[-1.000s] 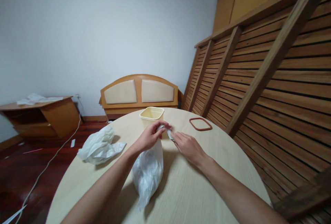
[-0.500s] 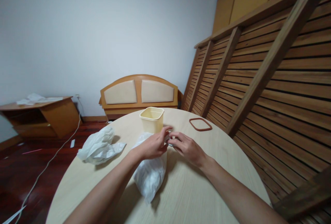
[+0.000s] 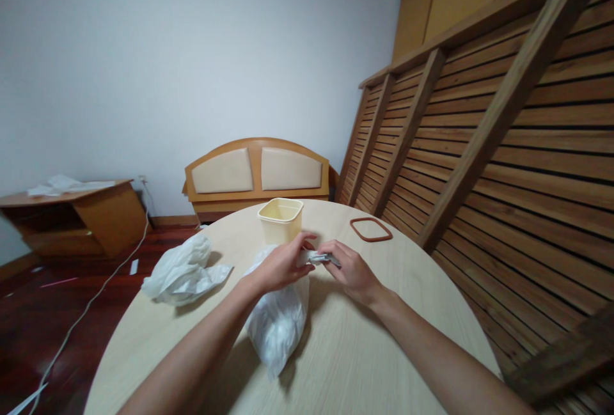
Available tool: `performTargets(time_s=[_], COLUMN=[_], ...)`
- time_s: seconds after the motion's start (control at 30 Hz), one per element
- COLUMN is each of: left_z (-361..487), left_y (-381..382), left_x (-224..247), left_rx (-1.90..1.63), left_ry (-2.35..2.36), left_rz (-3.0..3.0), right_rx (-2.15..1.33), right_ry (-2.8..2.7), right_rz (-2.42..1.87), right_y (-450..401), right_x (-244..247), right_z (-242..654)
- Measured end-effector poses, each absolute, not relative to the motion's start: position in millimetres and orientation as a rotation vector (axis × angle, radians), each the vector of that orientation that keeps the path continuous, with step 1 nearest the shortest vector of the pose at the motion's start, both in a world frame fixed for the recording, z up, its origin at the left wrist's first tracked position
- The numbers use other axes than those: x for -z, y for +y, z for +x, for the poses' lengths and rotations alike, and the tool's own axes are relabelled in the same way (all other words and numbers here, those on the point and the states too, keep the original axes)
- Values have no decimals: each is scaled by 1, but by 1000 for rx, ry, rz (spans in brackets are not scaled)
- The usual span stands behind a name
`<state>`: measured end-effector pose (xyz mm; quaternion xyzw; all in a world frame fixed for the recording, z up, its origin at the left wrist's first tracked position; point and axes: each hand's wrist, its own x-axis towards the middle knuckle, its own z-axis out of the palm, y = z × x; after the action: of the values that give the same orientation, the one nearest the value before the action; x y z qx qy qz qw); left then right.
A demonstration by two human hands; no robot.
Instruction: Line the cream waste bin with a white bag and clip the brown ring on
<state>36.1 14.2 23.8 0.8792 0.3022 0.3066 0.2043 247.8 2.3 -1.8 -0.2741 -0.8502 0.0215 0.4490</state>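
Over the middle of the table, both hands hold a small, narrow bundle that looks like a folded white plastic bag point(image 3: 315, 258). My left hand point(image 3: 283, 266) grips its left end between thumb and fingers. The right end is pinched by my right hand point(image 3: 352, 274), whose fingers curl over it. Beneath my left hand and wrist lies a crumpled white plastic bag point(image 3: 278, 332), partly hidden by the arm. Just beyond the left hand stands a pale yellow square container point(image 3: 281, 223) with its top uncovered.
Another crumpled white bag point(image 3: 185, 274) rests at the left of the round wooden table point(image 3: 398, 351). A brown rounded-square ring point(image 3: 371, 229) lies at the back right. Slatted wooden panels point(image 3: 460, 165) lean along the right, and a headboard point(image 3: 256, 172) stands behind the table.
My right hand has shifted slightly and turned, and more of the folded bag now shows between the two hands. The container, ring and loose bags stay in place.
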Motion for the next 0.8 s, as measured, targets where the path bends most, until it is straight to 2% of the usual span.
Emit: performTargets(time_s=[0.23,0.47,0.8], left_z=[31,38,42], left_y=[17,22,15], left_x=[-26,-21,-23], left_rx=[-815,-963,-722], left_ry=[922,971,861], left_rz=[2400,2284,2233], right_rx=[-46,77,293], right_ry=[-2104,-2314,-2318], right_rz=[-779,-641,-547], right_y=[5,3,1], right_x=[2,4,4], right_z=[254,252,254])
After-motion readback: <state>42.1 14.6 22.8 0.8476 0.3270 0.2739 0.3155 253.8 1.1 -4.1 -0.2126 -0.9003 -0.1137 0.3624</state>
